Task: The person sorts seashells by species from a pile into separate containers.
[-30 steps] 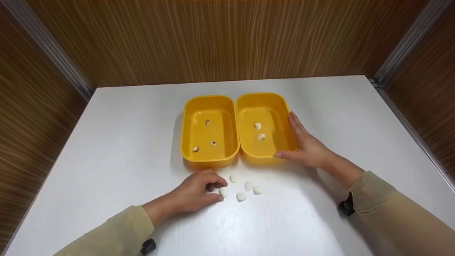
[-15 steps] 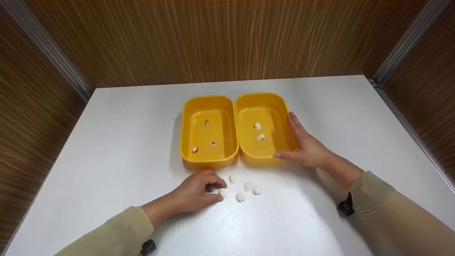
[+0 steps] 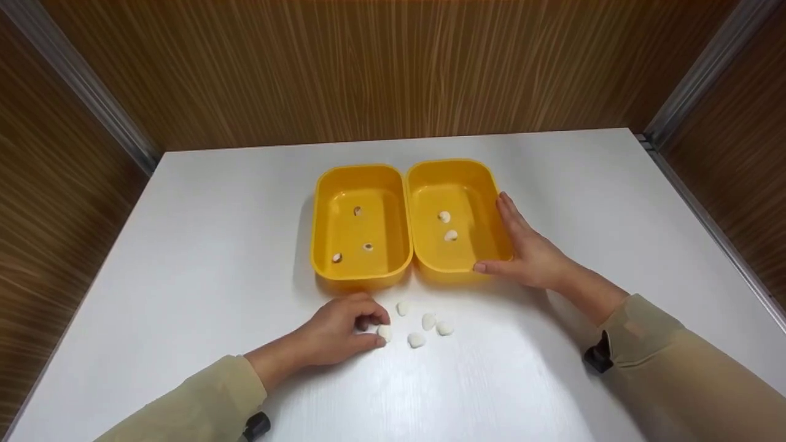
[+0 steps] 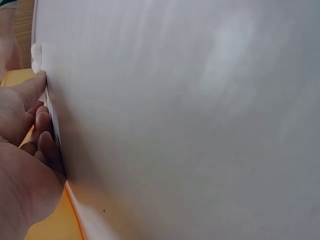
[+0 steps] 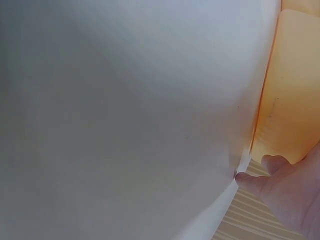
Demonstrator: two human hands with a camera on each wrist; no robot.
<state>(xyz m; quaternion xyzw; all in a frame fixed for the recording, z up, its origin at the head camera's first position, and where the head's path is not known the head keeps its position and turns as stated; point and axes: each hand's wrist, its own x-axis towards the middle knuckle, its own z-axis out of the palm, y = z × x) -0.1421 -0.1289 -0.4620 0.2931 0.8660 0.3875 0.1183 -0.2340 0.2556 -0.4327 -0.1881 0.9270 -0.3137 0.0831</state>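
Just in front of the left yellow box, my left hand [image 3: 334, 331] holds a small white shell-like piece [image 3: 384, 333] between thumb and forefinger, close to the table. The left wrist view shows the curled fingers [image 4: 44, 120] at the tabletop. Several similar pieces, such as one white piece [image 3: 416, 340], lie to its right. My right hand [image 3: 534, 258] rests against the near right corner of the right yellow box [image 3: 460, 270], its fingers along the side and thumb at the front rim. In the right wrist view this hand [image 5: 285, 192] shows beside the box wall.
Next to the right box stands a matching left yellow box [image 3: 362, 279], their long sides together. Inside it lie a few small brown-and-white pieces [image 3: 337, 258]; two white pieces [image 3: 451, 235] lie in the right box. Wood-grain panels [image 3: 393, 73] enclose the white table [image 3: 202, 245] behind and at both sides.
The left hand and the white piece have shifted very slightly left. The right hand stays at its box, and the boxes and loose pieces look unchanged.
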